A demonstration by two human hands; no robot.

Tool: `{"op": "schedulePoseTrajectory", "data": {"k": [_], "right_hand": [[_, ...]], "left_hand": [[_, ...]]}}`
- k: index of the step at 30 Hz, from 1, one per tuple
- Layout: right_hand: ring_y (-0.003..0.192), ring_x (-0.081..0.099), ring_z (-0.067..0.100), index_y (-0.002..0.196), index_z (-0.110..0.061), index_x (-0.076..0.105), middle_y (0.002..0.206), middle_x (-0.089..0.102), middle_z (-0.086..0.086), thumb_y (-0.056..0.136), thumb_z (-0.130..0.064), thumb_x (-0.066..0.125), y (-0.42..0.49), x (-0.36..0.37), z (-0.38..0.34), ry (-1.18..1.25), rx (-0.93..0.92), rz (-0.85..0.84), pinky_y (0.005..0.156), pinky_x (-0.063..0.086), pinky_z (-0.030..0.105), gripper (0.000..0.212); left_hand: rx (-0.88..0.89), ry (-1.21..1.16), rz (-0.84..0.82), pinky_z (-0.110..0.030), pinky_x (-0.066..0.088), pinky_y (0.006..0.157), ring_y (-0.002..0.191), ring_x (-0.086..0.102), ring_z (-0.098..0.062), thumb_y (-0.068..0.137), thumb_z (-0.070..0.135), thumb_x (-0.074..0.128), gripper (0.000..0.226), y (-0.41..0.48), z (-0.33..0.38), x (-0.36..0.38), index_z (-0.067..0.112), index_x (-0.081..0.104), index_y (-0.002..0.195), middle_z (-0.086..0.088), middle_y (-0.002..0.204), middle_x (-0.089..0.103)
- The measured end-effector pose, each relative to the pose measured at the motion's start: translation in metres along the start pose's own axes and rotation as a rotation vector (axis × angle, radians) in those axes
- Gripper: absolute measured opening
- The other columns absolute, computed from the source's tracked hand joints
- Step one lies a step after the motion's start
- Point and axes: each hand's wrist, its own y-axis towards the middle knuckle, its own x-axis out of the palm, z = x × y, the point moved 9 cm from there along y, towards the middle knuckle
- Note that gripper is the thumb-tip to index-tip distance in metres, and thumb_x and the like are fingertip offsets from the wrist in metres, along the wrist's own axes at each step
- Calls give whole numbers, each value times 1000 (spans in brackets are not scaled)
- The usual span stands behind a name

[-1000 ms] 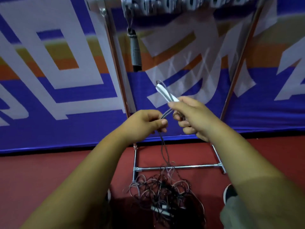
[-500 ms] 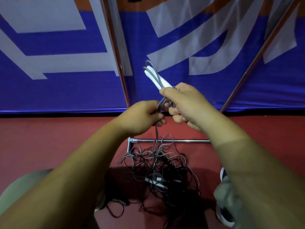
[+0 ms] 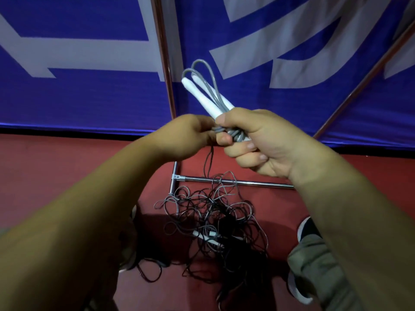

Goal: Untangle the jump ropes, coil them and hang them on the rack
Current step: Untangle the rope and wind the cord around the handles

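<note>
1. Handles [image 3: 203,95] of one rope, white and paired, are gripped in the right hand [image 3: 267,142]. They stick out up and to the left past the thumb, side by side.
2. Grey cord [image 3: 211,79] is folded in long loops along the handles, and the loop ends reach just beyond the handle tips.
3. Several turns of the cord are wound around the bundle at the grip itself, where they are seen between the right thumb and the curled fingers.
4. The left hand [image 3: 186,135] is closed and is held touching the right hand. The cord is pinched at its fingertips, just beside the wound turns.
5. A dark strand [image 3: 207,162] is seen hanging below the left fingertips, down to the pile [image 3: 213,221] beneath.
6. The pile of tangled grey and black ropes is spread on the red floor [image 3: 67,176], directly under both hands, well apart from the gripped bundle. Buried handles [image 3: 206,237], white, are seen among its loops.
7. The far edge of the pile is laid over the rack's base bar [image 3: 258,183], with a few loops crossing it.
8. The rack's upright [image 3: 162,63] is seen behind the left hand, in front of a blue and white banner [image 3: 89,97].
9. A shoe [image 3: 307,227] and a grey trouser leg [image 3: 314,265] are seen at lower right, beside the pile.
</note>
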Motion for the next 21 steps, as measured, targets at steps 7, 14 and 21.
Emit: {"op": "schedulePoseTrajectory", "data": {"k": [7,14,21], "right_hand": [[38,29,0,99,-6,59,65,52,5,92,-15,62,-26,29,30,-84,307,-393,33,14,11,12],[41,24,4,109,-7,58,69,50,6,103,-13,60,-28,27,75,-463,536,-409,42,10,13,9],[44,32,8,98,-4,54,88,74,16,101,-8,60,-1,-18,74,-616,458,-42,36,22,14,7]], "left_hand": [[245,-304,-82,-27,57,80,93,71,-10,100,4,65,21,-3,12,-26,6,74,119,0,95,77],[272,-359,-28,-25,55,92,101,73,-14,85,6,80,20,-2,32,-33,16,79,102,0,99,79],[247,135,65,-13,52,78,90,70,-2,96,25,74,5,-19,49,-37,27,79,99,10,94,77]]}}
